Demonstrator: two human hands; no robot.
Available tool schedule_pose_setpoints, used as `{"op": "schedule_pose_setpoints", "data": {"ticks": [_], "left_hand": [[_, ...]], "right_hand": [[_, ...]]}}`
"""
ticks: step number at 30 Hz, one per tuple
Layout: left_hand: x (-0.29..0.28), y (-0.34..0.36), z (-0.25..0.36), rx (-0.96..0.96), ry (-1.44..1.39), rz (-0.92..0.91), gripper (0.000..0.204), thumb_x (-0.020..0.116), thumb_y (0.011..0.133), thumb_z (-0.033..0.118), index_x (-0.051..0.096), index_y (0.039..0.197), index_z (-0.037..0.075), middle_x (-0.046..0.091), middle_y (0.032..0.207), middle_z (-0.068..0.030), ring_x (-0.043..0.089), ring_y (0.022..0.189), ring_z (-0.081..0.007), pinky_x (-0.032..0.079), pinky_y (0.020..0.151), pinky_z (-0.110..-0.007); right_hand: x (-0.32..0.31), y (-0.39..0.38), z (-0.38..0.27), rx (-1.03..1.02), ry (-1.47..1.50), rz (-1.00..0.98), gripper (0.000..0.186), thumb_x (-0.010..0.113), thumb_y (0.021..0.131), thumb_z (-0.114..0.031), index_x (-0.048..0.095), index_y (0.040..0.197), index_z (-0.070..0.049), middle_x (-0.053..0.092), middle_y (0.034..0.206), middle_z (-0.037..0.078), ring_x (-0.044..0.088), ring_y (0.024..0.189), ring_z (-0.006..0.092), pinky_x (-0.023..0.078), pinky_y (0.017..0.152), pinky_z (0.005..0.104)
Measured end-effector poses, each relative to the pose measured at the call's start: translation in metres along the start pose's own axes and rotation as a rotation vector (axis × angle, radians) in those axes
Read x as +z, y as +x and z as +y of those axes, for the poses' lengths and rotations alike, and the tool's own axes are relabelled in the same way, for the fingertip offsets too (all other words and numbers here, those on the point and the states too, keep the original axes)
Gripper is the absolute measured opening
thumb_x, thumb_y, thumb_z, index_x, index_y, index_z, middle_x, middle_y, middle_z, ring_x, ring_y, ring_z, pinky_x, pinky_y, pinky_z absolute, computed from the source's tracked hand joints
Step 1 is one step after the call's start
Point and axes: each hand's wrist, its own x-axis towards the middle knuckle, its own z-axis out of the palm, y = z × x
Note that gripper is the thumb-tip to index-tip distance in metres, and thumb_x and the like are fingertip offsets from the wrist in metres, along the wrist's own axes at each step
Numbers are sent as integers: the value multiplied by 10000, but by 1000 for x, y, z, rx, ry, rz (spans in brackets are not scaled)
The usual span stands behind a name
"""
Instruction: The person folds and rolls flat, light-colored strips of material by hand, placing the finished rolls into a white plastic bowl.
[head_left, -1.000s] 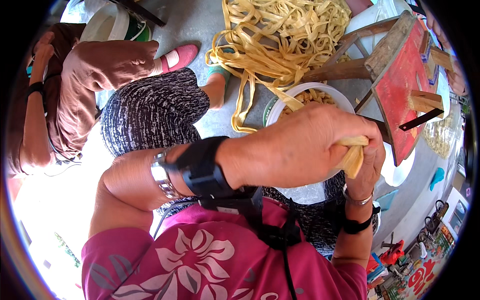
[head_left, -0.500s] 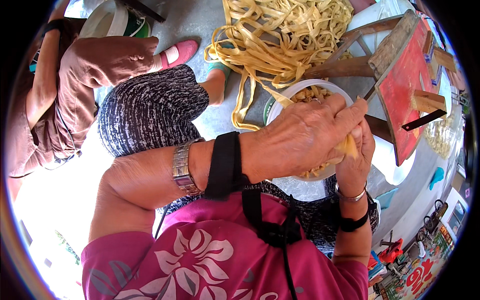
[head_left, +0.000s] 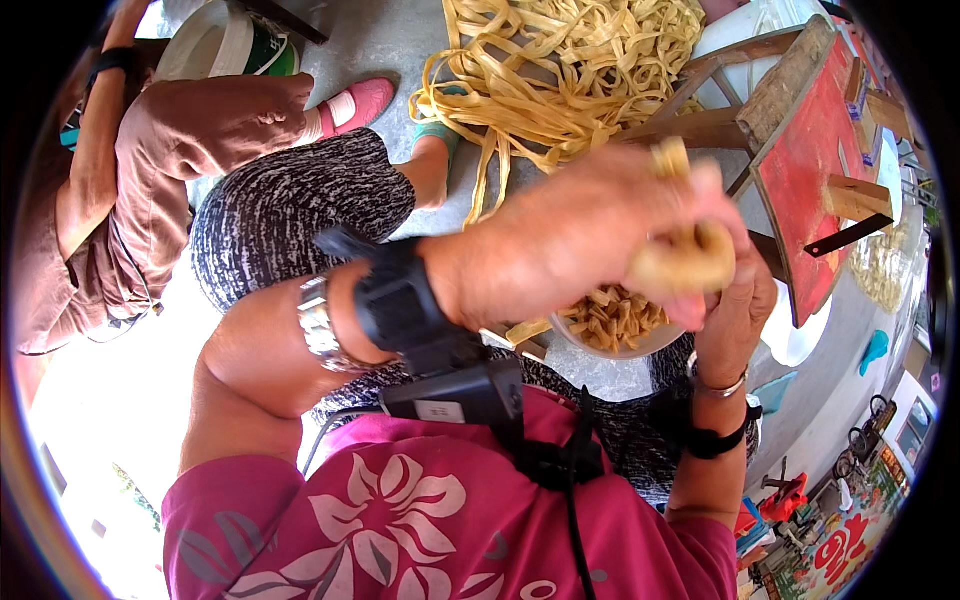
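A tan-yellow flat strip (head_left: 690, 262), bent into a loop, is gripped between my hands. My left hand (head_left: 570, 235), smeared by motion, has its fingers closed around the strip from the left. From the lower right, my right hand (head_left: 742, 300) closes on the same strip, its fingertips partly hidden behind the loop. Below both hands stands a pale bowl (head_left: 612, 354) containing many short, folded tan pieces (head_left: 625, 318). My left hand and forearm cover its far side. A big heap of long yellow strips (head_left: 590, 75) lies on the floor beyond.
Right of my hands stands a wooden frame (head_left: 785, 85) with a red board (head_left: 810, 180) and a dark metal blade (head_left: 848, 236). Another person's brown-trousered leg (head_left: 210, 125) is at the left, near a white-and-green bucket (head_left: 215, 45). A teal cloth (head_left: 873, 350) lies at the right.
My left hand has lifted and turned, bending the strip into a loop. The strip trailing toward the heap no longer shows beside my hand, and more of the bowl's near side is visible.
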Motion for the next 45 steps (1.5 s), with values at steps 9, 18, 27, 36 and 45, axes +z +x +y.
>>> {"op": "schedule_pose_setpoints", "data": {"ticks": [9, 18, 27, 36, 45], "left_hand": [[-23, -1, 52, -31, -38, -25, 505, 358, 973, 429, 552, 1082, -24, 560, 929, -88, 602, 782, -181, 524, 777, -334], [-19, 2, 39, -12, 370, 365, 429, 450, 956, 399, 565, 1048, -3, 624, 817, -68, 607, 586, -129, 523, 600, -227], [-30, -1, 44, -70, 63, 228, 280, 504, 942, 232, 564, 1056, -16, 602, 744, -61, 512, 510, -94, 455, 487, -223], [3, 2, 46, -24, 270, 213, 118, 597, 884, 91, 567, 957, 4, 541, 677, -18, 435, 472, -57, 403, 447, -209], [3, -16, 64, 180, 280, 199, 82, 581, 877, 35, 579, 958, 26, 475, 625, -11, 397, 485, -68, 339, 423, -205]], "right_hand": [[4, 11, -9, 31, 139, -119, 249, 553, 922, -257, 545, 890, -10, 497, 695, -8, 425, 559, 32, 323, 475, 173], [13, 18, -23, 46, 143, -147, 165, 545, 925, -173, 555, 931, -8, 560, 735, 14, 456, 562, 32, 360, 483, 172], [20, 25, -31, -48, 86, -188, 140, 571, 905, -147, 571, 930, -9, 561, 777, -1, 491, 648, 39, 387, 581, 177], [35, 37, -42, -85, 370, -267, 256, 578, 903, -272, 564, 990, -32, 588, 742, -24, 554, 695, 30, 401, 474, 166], [-7, 20, -61, -185, 162, -231, 365, 493, 922, -292, 475, 668, -32, 409, 587, -14, 381, 563, 68, 310, 525, 242]]}}
